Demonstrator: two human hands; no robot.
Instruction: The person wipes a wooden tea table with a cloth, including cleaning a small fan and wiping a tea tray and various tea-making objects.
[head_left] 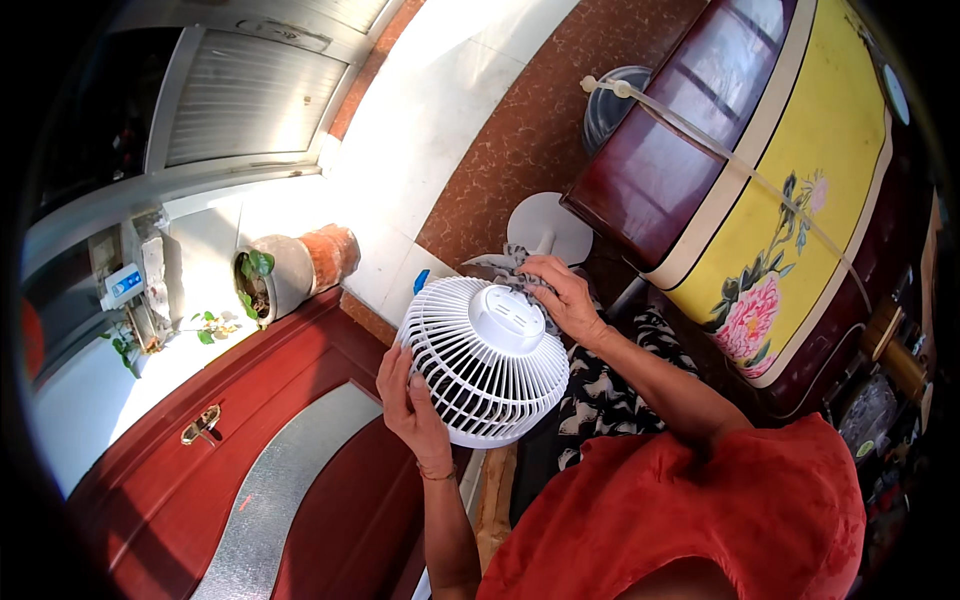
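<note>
At fan (505,325) edge, left hand (412,400); right hand (567,297) with cloth (515,262); floor (405,170) beyond.

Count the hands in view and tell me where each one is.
2. The left hand is at the side of the white fan cover; the right hand holds a patterned cloth near the cover's hub. I see no others.

A red top (650,500), white-patterned black trousers (598,392) and thin bracelet (437,474) are worn.
</note>
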